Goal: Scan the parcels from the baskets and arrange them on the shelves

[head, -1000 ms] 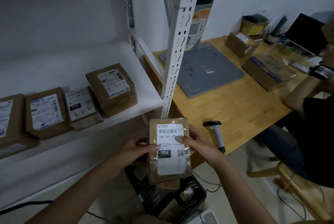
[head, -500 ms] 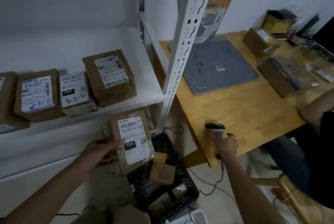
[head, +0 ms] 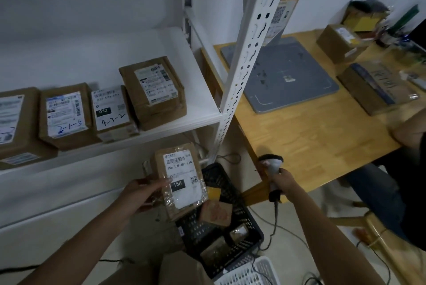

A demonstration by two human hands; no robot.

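— From the head view, where do we have the parcel point(head: 181, 181)?

— We hold it in our left hand point(head: 143, 192), fingers curled round its left edge and the thumb on the label. It is a brown packet in clear wrap, its white label reading 15H facing up at us. It hangs above the black basket point(head: 214, 174) and below the white shelf point(head: 196, 121).

— And our right hand point(head: 282, 180)?

— We grip the handle of the scanner point(head: 272, 165) with it, just at the near corner of the wooden table point(head: 311, 137). The scanner's head is at the top and blurred, so we cannot tell where it aims. It is well apart from the parcel.

— What do we see on the shelf?

— Four brown parcels in a row, labels up; two bear the handwritten marks 2-1-5 point(head: 65, 115) and 4-3-2 point(head: 111, 112).

— In the basket?

— A small brown packet point(head: 216, 213) and a few wrapped ones lower down. A white basket point(head: 249, 271) sits just beside it at the bottom edge.

— On the table?

— A grey pad point(head: 283, 77), two cardboard boxes further off, and another person's arm point(head: 410, 128) resting at the right.
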